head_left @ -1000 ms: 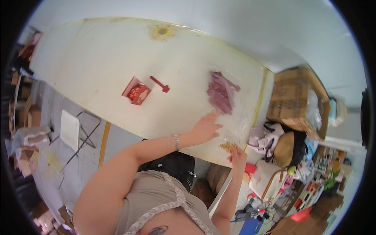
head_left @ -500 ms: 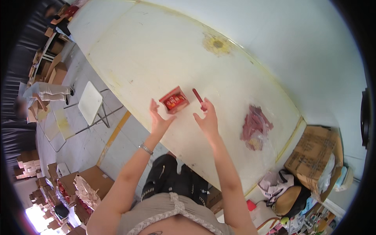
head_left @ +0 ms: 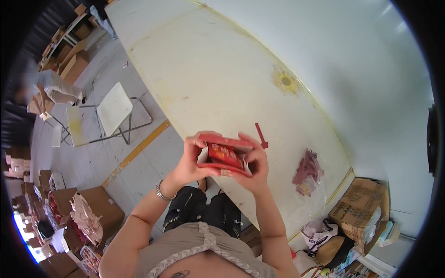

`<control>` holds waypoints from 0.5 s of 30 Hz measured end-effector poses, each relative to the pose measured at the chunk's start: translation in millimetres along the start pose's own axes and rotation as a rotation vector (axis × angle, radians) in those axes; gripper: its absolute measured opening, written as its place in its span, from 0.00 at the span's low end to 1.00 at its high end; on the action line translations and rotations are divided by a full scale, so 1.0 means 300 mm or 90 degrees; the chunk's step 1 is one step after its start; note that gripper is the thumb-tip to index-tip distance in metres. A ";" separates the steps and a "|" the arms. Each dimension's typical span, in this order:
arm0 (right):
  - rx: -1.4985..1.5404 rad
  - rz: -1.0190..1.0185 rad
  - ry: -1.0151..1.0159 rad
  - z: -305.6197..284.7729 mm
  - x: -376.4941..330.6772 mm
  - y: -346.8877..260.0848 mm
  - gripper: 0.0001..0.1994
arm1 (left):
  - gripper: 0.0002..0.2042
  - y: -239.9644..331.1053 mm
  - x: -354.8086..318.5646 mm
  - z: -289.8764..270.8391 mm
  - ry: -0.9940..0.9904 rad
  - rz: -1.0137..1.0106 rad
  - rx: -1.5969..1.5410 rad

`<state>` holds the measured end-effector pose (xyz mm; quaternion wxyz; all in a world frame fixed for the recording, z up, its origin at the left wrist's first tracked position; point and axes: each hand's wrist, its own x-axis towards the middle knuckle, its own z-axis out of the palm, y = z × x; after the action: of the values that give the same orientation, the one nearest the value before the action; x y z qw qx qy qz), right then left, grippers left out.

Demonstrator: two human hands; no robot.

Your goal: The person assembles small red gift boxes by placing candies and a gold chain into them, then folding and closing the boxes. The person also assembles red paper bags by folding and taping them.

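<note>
Between my two hands is a small red box [head_left: 221, 139] with its top side facing me, unclosed, and pale inner flaps at its ends. Inside it lies a red packet [head_left: 225, 154] with yellow and white print. My left hand [head_left: 191, 161] grips the box's left end, thumb along the near edge. My right hand [head_left: 257, 170] is wrapped round its right end, with fingers over the far edge. Just beyond the right hand, a dark red stick [head_left: 260, 133] with a wider, knobbed end lies on the table.
The long pale table [head_left: 208, 69] carries a clear plastic bag [head_left: 309, 171] of dark red pieces at right and a yellow flower-shaped mark [head_left: 285, 81]. Cardboard boxes [head_left: 359, 201] and bags stand beyond its right end. A white folding chair [head_left: 115, 109] and a person [head_left: 58, 85] are at left.
Both hands have closed on the red box and lifted it off the table toward me. The right hand has left the stick, which lies on the table. The view has shifted.
</note>
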<state>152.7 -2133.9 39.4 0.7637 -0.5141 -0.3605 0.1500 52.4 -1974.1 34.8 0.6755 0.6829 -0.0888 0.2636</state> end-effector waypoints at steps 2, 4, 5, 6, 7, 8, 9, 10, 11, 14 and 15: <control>-0.019 -0.106 -0.014 0.092 -0.069 -0.061 0.23 | 0.33 0.105 -0.074 -0.027 -0.018 0.032 0.010; -0.072 -0.144 -0.044 0.142 -0.120 -0.083 0.24 | 0.33 0.168 -0.156 -0.052 -0.002 0.014 0.021; -0.036 -0.087 0.008 0.173 -0.121 -0.065 0.25 | 0.33 0.172 -0.163 -0.082 0.013 -0.003 0.033; -0.032 -0.121 -0.019 0.204 -0.135 -0.073 0.26 | 0.32 0.203 -0.188 -0.091 0.023 -0.002 0.002; -0.029 -0.155 -0.045 0.234 -0.147 -0.087 0.27 | 0.31 0.235 -0.209 -0.098 0.033 -0.001 -0.030; -0.025 -0.150 0.008 0.282 -0.145 -0.096 0.26 | 0.31 0.246 -0.228 -0.118 0.044 -0.013 -0.057; -0.018 -0.138 0.065 0.340 -0.149 -0.109 0.25 | 0.30 0.257 -0.253 -0.133 0.055 -0.032 -0.084; -0.012 -0.127 0.122 0.386 -0.154 -0.129 0.24 | 0.29 0.266 -0.279 -0.148 0.066 -0.051 -0.111; -0.217 -0.206 0.091 0.399 -0.160 -0.160 0.21 | 0.28 0.278 -0.301 -0.170 0.054 -0.057 -0.111; -0.691 -0.326 -0.047 0.454 -0.136 -0.299 0.13 | 0.25 0.292 -0.376 -0.218 0.040 -0.078 -0.134; -0.700 -0.254 -0.158 0.473 -0.137 -0.319 0.13 | 0.25 0.292 -0.411 -0.224 0.048 -0.129 -0.144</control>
<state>10.7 -2103.3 138.6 0.3513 -0.7349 -0.5613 -0.1465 -109.7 -1944.1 49.0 0.7742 0.5974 -0.0228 0.2079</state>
